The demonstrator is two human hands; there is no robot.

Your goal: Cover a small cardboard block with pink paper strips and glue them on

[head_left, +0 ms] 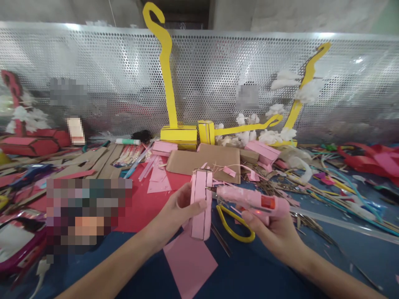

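A small pink paper-covered box [199,220] is held up by my left hand [183,205], thumb across its front face and fingers behind. Dark seams run along the box's edges. My right hand [268,232] is wrapped round a pink hot glue gun [243,197], whose red light glows. The gun's nozzle points left and is at the box's right side; whether it touches cannot be made out. Below the box lies a square of pink paper [191,265]. Yellow-handled scissors [237,236] rest on the blue table between my hands.
Behind stand yellow hook-shaped cardboard pieces [168,83] on yellow bases, one with white fluff. A brown cardboard sheet [187,162], red paper [140,207] and pink scraps cover the middle. Cardboard strips [93,160] lie left; thin sticks and cords lie right. A perforated metal panel [212,79] closes the back.
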